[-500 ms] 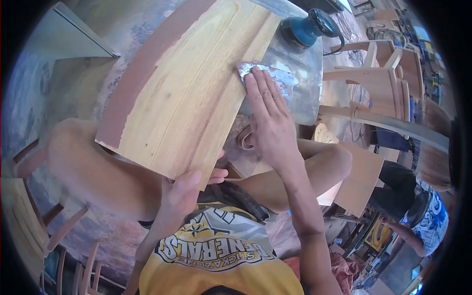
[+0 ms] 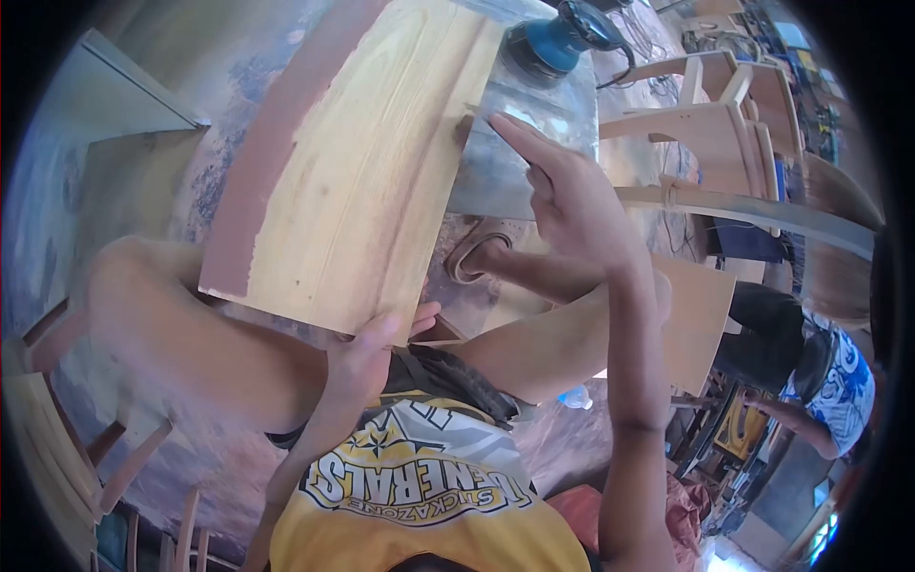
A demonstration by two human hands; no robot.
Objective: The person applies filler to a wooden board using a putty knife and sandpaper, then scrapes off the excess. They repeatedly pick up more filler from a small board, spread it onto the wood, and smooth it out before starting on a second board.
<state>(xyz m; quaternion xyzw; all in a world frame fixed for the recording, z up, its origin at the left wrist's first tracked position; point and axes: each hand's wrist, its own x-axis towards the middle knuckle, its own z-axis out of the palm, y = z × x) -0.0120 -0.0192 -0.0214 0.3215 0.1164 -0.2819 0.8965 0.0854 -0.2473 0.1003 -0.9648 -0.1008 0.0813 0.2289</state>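
A wide wooden board (image 2: 353,172) lies tilted across my lap and the table, with a reddish-brown coat along its left side and a darker streak near its right edge. My left hand (image 2: 367,357) grips the lower corner, thumb on top and fingers underneath. My right hand (image 2: 577,205) is beside the board's right edge, turned sideways with fingers straight and pressed together. The thin silvery metal scraper sheet it held flat is now almost edge-on and mostly hidden. A small brown smear (image 2: 463,128) shows at the board's edge by the fingertips.
A blue sander (image 2: 558,43) with a cord rests on the worn table (image 2: 500,191) beyond the board. Wooden chair frames (image 2: 720,124) stand at right. A co-worker in a blue and white shirt (image 2: 839,381) is at far right. Chair parts (image 2: 124,448) are at lower left.
My right hand has moved right and turned from palm-down to sideways, so the sheet's silvery face no longer shows. My left hand still holds the board's corner; the view has shifted slightly.
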